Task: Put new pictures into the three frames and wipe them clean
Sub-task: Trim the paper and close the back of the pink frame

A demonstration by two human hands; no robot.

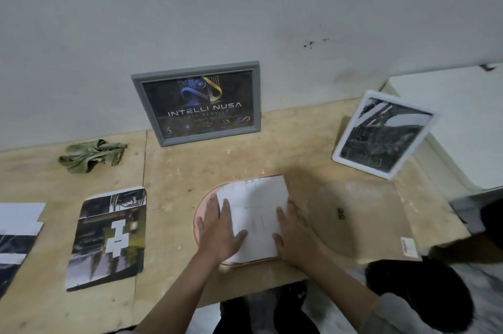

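the only writing i can read is on the grey frame (pixel 196 103) leaning upright against the wall (pixel 245 7): its dark poster says "intelli nusa", with smaller lines under it too blurred for me to make out. a small label (pixel 409 247) on the brown backing board (pixel 364 214) carries print i cannot read.

in front of me the pink arched frame (pixel 201 214) lies flat on the wooden table (pixel 174 170), and a white sheet (pixel 257 214) with faint print lies on top of it, covering most of it. my left hand (pixel 217 227) rests flat on the sheet's left edge, fingers straight and spread, partly over the pink rim. my right hand (pixel 292 230) lies flat on the sheet's right edge, fingers straight, pressing down. neither hand pinches anything.

the backing board lies just right of the right hand, touching or slipping under the sheet; i cannot tell which. the white frame (pixel 386 133) stands tilted at the far right, holding a dark picture. a loose dark print (pixel 109 235) lies flat well left of the left hand, another print (pixel 16 235) at the left edge. a crumpled green cloth (pixel 91 155) sits near the wall, apart from both hands.
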